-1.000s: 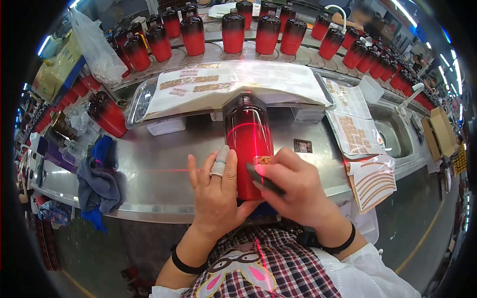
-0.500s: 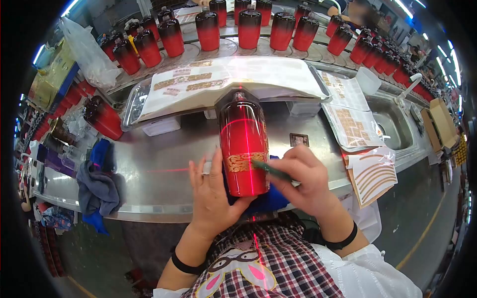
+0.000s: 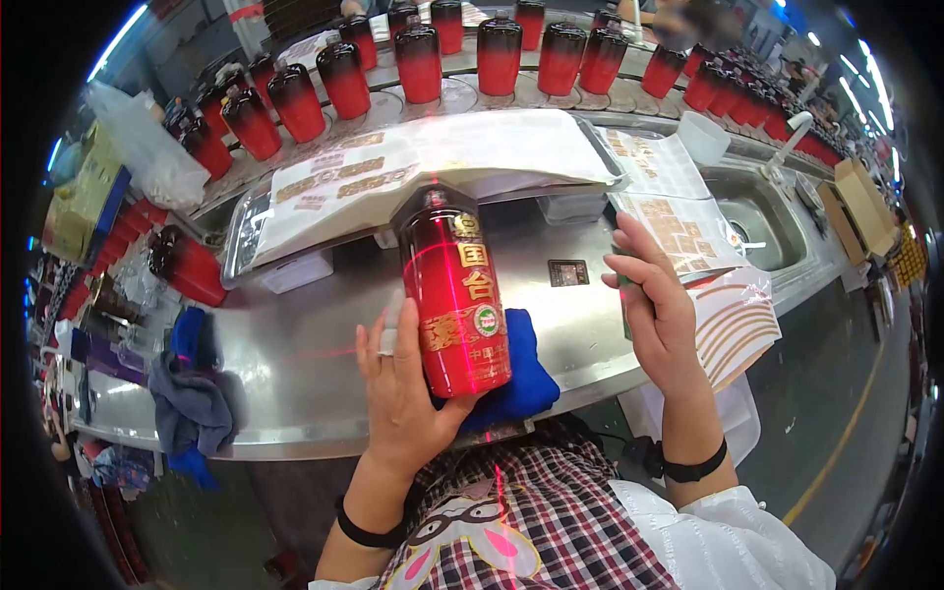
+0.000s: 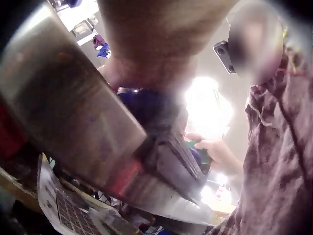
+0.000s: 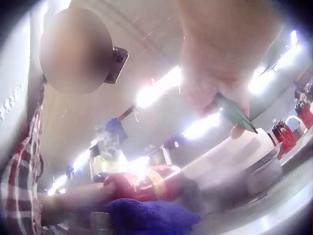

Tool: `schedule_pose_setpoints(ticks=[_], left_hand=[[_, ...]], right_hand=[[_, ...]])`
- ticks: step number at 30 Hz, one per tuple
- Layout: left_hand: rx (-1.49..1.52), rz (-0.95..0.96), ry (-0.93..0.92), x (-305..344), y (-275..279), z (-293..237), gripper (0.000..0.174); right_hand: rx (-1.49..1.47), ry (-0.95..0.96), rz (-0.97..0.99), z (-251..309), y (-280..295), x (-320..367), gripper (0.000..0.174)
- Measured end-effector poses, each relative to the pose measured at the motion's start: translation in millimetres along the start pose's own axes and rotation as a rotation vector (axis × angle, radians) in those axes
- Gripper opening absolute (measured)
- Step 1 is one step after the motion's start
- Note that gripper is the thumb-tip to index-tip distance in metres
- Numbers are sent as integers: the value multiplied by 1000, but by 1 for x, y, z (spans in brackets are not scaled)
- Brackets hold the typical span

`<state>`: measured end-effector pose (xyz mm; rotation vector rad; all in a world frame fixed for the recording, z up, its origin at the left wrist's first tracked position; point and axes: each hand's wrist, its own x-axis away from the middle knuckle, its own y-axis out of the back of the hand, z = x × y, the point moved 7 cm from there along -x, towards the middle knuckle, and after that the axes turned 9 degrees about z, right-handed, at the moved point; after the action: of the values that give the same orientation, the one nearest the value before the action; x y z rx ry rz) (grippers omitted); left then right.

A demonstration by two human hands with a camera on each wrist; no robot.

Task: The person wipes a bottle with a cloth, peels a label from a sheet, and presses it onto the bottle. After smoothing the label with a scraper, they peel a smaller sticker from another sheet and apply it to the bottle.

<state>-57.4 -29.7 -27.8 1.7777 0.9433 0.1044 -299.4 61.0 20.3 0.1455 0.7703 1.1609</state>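
A red and black bottle (image 3: 454,305) lies on a folded blue cloth (image 3: 526,369), its neck pointing away toward the tray. Gold characters, a gold patterned band and a round green emblem face up on it. My left hand (image 3: 408,393) grips the bottle, fingers along its left side and thumb at the base; one finger wears a pale wrap. Off to the right, my right hand (image 3: 657,310) is raised over the counter, away from the bottle. It holds a flat green scraper-like tool (image 5: 237,115), mostly hidden behind the hand in the head view.
Behind the bottle stands a tray with white decal sheets (image 3: 344,162). More decal sheets (image 3: 678,231) and a sheet of gold strips (image 3: 737,320) lie at right, beside a sink (image 3: 777,236). Several bottles (image 3: 500,54) line a conveyor. A grey cloth (image 3: 192,383) hangs at left.
The bottle has been turned about its length, bringing the gold characters and emblem into view. My right hand has left the gold band and moved right with the green tool. My left hand stays on the bottle.
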Motion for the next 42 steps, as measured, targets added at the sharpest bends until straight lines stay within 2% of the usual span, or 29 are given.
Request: schedule_pose_setpoints(ticks=[1,5,8,11,14,15,18,25,28,31,34,35,38,42], left_hand=[[18,21,5,1,-3,4,105],[46,59,20,6,-8,12,103],[140,45,23,5,-9,13,102],[249,31,40,6,-13,15,100],[366,15,54,4,-16,14,99],[383,6,60,4,-17,12,99],[438,-1,77,6,-18,10,98],[465,-4,71,4,-19,9,96],[458,0,67,5,-19,9,96],[417,-10,51,7,-19,12,95],[416,-10,54,7,-18,12,95],[421,-9,59,7,-19,12,95],[413,-11,57,9,-19,14,96],[413,-11,67,9,-20,15,96]], right_hand=[[87,40,12,1,5,-1,37],[348,6,-34,-22,33,8,35],[478,-183,-34,-63,68,31,32],[783,-332,31,-117,118,71,33],[1022,-563,59,-127,151,111,33],[1090,-519,28,-123,155,119,31],[1087,-441,-115,-108,159,135,30],[957,-386,-145,-114,166,138,31],[904,-318,112,-132,166,98,33],[785,-527,420,-160,170,74,35],[652,-525,475,-169,173,64,36],[641,-467,468,-178,176,65,34],[623,-552,479,-177,179,62,28],[580,-406,393,-178,184,56,16]])
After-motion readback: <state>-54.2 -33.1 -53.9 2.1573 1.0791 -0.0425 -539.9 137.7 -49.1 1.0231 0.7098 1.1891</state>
